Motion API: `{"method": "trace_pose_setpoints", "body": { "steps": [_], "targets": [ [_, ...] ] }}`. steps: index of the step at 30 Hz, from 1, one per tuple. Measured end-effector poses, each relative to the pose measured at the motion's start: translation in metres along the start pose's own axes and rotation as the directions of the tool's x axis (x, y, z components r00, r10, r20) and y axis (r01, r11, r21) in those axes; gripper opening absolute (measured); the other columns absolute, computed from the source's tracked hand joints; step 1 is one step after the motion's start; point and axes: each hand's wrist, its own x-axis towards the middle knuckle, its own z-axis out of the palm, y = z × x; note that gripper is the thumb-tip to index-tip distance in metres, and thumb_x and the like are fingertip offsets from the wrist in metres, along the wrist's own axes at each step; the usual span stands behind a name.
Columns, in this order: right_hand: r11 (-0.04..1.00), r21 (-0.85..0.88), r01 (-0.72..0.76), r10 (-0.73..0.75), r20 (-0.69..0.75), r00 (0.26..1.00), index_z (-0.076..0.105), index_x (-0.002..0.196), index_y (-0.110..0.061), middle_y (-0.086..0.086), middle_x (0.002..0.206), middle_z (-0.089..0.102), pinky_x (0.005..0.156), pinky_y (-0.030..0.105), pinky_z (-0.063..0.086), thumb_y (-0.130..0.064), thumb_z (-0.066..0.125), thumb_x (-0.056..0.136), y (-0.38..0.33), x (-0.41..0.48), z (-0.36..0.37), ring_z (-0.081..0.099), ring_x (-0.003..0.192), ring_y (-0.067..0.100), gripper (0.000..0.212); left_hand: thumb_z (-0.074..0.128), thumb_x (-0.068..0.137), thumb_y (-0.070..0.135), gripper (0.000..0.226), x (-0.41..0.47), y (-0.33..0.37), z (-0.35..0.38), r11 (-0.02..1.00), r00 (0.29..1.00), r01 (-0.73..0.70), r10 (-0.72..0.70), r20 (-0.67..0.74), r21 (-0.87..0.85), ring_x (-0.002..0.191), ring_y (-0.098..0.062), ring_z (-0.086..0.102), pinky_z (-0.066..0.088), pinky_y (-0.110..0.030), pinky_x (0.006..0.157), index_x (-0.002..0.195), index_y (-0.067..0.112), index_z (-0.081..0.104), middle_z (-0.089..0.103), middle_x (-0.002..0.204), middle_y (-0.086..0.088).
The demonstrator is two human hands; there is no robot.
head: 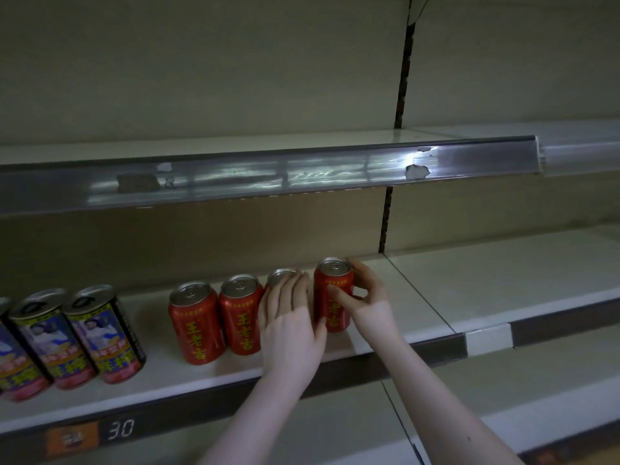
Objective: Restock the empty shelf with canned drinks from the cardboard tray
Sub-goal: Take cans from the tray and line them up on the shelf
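Centrally, four red cans (pixel 196 322) stand upright in a row near the front edge of the shelf (pixel 419 307). The right hand (pixel 365 297) curls thumb and fingers round the rightmost red can (pixel 333 290). The left hand (pixel 288 320) lies with straight fingers against the third red can (pixel 280 276), largely hiding it. Dark-labelled cans (pixel 100 333) stand towards the shelf's left end.

Four Wanglaoji cans (pixel 196 325) stood in a row on the middle shelf (pixel 402 307), third can (pixel 280 276) covered in front by the left hand (pixel 288 325), fourth can (pixel 333 293) gripped at the right end by the right hand (pixel 365 297), other drink cans (pixel 104 333) grouped further left, price label (pixel 120 428) fixed on the front edge below them.
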Motion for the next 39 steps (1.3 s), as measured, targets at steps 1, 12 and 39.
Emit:
{"method": "trace_pose_setpoints", "body": {
  "steps": [1, 12, 39],
  "targets": [
    [1.0, 0.0, -0.006, 0.006, 0.014, 1.0, 0.051, 0.125, -0.017, -0.006, 0.108, 0.059, 0.066, 0.001, 0.044, -0.005, 0.071, 0.079, 0.001, 0.0, 0.002, 0.055, 0.093, -0.004, 0.052, 0.083, 0.057, 0.03, 0.076, -0.001, -0.002, 0.0, 1.0, 1.0, 0.004, -0.004, 0.016, -0.002, 0.121, -0.024, 0.055, 0.039, -0.04, 0.1, 0.126, 0.013, 0.055, 0.061, 0.126, -0.004],
    [0.999, -0.004, -0.035, 0.035, 0.066, 0.997, 0.05, 0.126, -0.022, -0.012, 0.113, 0.057, 0.072, 0.002, 0.045, -0.007, 0.069, 0.081, 0.003, -0.004, 0.007, 0.054, 0.105, 0.004, 0.052, 0.069, 0.073, 0.03, 0.095, -0.008, -0.013, 0.001, 0.994, 0.983, -0.099, 0.092, 0.158, 0.036, 0.142, -0.012, -0.005, 0.002, -0.039, 0.116, 0.149, 0.018, 0.013, 0.012, 0.158, 0.001],
    [0.996, 0.073, -0.046, 0.051, -0.065, 0.997, 0.039, 0.138, -0.022, -0.001, 0.142, 0.046, 0.108, 0.03, 0.037, -0.02, 0.056, 0.093, -0.035, -0.144, -0.118, 0.045, 0.128, 0.009, 0.048, 0.064, 0.083, 0.035, 0.085, -0.089, 0.101, -0.022, 0.981, 0.911, -0.049, 0.121, 0.394, -0.188, 0.145, -0.012, 0.01, 0.009, -0.034, 0.12, 0.148, 0.024, 0.011, 0.014, 0.157, 0.008]
  ]
}}
